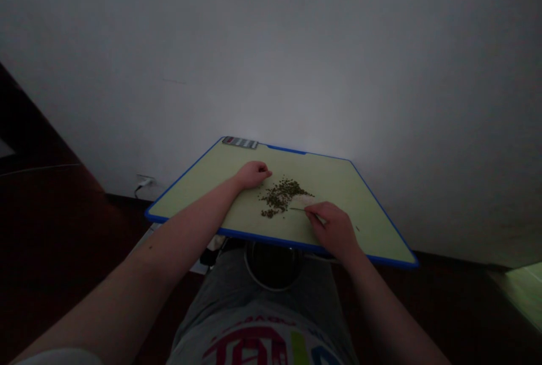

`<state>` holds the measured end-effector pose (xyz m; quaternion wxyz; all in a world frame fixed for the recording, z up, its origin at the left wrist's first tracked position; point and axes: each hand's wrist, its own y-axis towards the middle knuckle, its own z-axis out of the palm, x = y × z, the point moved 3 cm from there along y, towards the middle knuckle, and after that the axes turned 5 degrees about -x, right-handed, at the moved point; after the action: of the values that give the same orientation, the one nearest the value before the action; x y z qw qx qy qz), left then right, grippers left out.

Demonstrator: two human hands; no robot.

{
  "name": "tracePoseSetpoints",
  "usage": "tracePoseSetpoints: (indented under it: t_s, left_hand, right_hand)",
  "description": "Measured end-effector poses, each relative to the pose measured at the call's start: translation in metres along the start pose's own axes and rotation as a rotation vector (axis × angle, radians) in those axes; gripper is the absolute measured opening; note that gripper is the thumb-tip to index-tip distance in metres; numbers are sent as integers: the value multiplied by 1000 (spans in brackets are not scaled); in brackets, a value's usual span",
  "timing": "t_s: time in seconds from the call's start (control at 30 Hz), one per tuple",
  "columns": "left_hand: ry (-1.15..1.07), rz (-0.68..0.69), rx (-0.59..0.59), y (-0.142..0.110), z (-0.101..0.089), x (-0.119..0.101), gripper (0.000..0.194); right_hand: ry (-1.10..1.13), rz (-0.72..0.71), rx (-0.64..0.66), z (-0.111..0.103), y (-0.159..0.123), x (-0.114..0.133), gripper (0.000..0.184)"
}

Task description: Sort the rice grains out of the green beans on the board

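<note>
Small dark beans or seeds [283,194] lay in a loose, uneven heap around the middle of the pale yellow-green tabletop [339,181], a few strays scattered at the heap's edges. Exact kind too small to tell. A pale patch [302,199], maybe lighter grains, sat against the heap's right side, just beyond the right hand [334,226].

The right hand pinched a thin dark stick [297,209] between thumb and fingers; grip narrow. Stick pointed left, its tip near the heap's lower right edge. The left hand [253,174] was left of the heap and a bit farther out, near the tabletop surface, fingers curled in with the fingertips together; could not tell if anything was pinched there.

Blue edging [262,237] ran round the tabletop. A flat rectangular device [240,143], phone or calculator, lay at the far left corner, well apart from both hands. A tiny reddish speck [357,229] lay right of the right hand. Below the near edge, a round dark pot or bowl [274,266] with a light rim sat between the person's legs, partly hidden by the tabletop. White plug [146,182] at the wall [296,60], lower left. Dim light.
</note>
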<state>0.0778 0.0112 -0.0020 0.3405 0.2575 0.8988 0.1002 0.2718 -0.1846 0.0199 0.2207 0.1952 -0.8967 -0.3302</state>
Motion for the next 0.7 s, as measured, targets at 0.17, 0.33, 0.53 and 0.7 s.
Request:
tracePoseSetpoints:
  t_s: [0.17,0.33,0.53,0.7]
  left_hand:
    - [4,13,-10,1,0,0,35]
    - [5,11,-10,1,0,1,33]
    - [6,7,-15,2,0,2,33]
    - [12,1,-18,1,0,2,32]
  right_hand:
    - [-3,-2,51,4,5,3,16]
    - [31,3,63,1,0,5,17]
    - [-25,39,38,6,5,-2,17]
    - [41,17,97,5,2,4,17]
